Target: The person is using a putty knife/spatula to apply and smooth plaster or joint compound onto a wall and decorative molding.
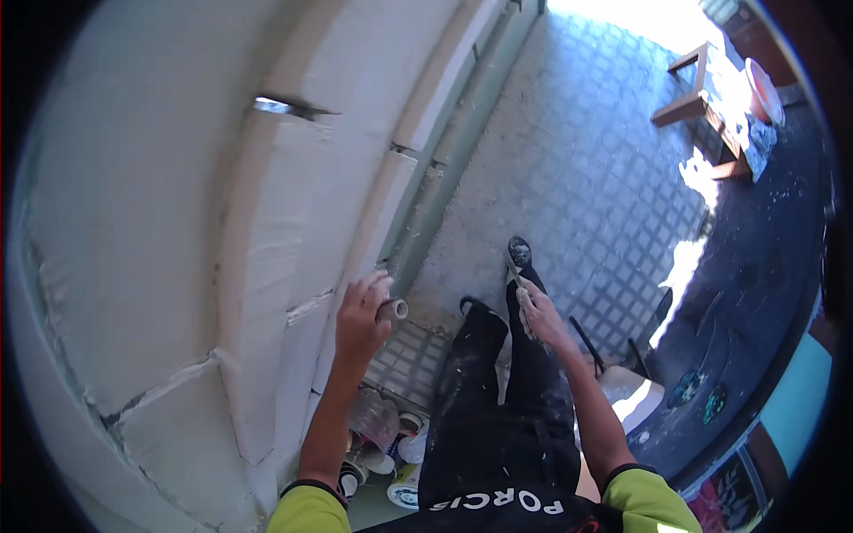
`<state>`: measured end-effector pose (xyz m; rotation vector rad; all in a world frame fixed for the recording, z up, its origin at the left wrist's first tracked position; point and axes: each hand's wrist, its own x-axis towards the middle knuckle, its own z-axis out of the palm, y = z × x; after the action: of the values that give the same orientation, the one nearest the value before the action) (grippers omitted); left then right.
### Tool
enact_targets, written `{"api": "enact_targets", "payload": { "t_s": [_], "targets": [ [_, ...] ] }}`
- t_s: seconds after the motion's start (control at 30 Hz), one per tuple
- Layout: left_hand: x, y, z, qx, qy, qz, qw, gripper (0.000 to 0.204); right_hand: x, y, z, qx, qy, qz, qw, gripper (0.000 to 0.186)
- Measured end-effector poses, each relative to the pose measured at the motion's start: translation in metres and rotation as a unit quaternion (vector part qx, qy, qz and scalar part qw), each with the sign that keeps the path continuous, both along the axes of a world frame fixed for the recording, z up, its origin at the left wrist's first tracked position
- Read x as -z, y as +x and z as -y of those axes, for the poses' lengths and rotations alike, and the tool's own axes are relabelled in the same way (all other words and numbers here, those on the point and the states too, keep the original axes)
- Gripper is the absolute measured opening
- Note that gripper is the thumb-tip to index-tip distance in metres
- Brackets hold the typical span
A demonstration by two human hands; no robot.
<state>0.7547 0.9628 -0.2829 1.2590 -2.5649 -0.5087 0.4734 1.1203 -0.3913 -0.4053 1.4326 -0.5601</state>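
My left hand (361, 315) is closed round a short, pale tube (392, 310) with a hollow round end. It is beside the cream-white wall panels (293, 204), whose joints show gaps and rough edges. White dust or paste marks its fingertips. Over my right leg, my right hand (537, 313) grips a thin, narrow tool (513, 266) that points away toward my shoe. The tool's exact kind is hard to make out. Whitish smears also cover the right fingers.
A pale green ledge (462, 147) runs along the wall's foot above a tiled floor (586, 178). At the far right stands a wooden stool (702, 98) near a pinkish bucket (762, 93). Several tubs and rolls (382, 453) crowd the lower left. A light-coloured bin-like object (629, 391) lies right.
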Motion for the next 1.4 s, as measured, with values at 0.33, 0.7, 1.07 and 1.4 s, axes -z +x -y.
{"api": "enact_targets", "payload": {
  "t_s": [0.33, 0.7, 1.07, 1.4],
  "targets": [
    [0.08, -0.051, 0.126, 0.209, -0.177, 0.113, 0.955, 0.022, 0.13, 0.091, 0.039, 0.191, -0.135, 0.096, 0.968, 0.054],
    [0.094, -0.054, 0.125, 0.215, -0.164, 0.172, 0.947, 0.019, 0.11, 0.103, 0.185, 0.356, -0.269, 0.201, 0.872, 0.049],
    [0.086, -0.055, 0.128, 0.207, -0.133, 0.181, 0.952, 0.026, 0.114, 0.075, 0.255, 0.349, -0.363, 0.104, 0.858, 0.052],
    [0.085, -0.056, 0.126, 0.208, -0.115, 0.19, 0.952, 0.018, 0.108, 0.066, 0.283, 0.385, -0.313, 0.101, 0.862, 0.052]
  ]
}}
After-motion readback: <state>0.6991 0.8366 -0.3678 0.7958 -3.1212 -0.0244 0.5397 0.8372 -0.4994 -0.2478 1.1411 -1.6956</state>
